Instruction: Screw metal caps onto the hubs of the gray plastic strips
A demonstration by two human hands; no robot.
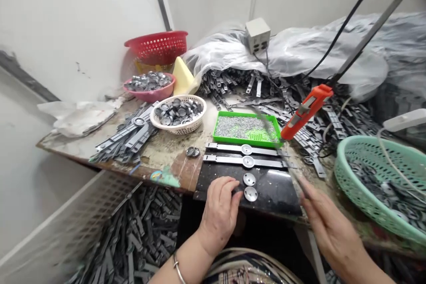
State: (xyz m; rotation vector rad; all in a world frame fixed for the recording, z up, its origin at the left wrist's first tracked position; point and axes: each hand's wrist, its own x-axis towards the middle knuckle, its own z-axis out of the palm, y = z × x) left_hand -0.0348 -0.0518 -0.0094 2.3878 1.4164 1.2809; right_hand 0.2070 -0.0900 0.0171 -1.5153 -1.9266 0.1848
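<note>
My left hand (219,211) rests on the near edge of a black board (276,193), fingers curled and pressed together, tips beside two loose metal discs (250,186). What its fingers hold, if anything, is hidden. My right hand (328,226) is at the board's right corner, pinching a thin rod (278,146) that slants up towards a green tray of small screws (246,128). Two grey strips (246,155), each with a disc at its middle, lie across the far side of the board.
An orange powered screwdriver (306,111) hangs over the tray's right end. A white basket of metal caps (178,114), a pink bowl (149,85) and a red basket (157,46) stand at left. A teal basket (362,195) sits right. Grey strips (126,138) are heaped around.
</note>
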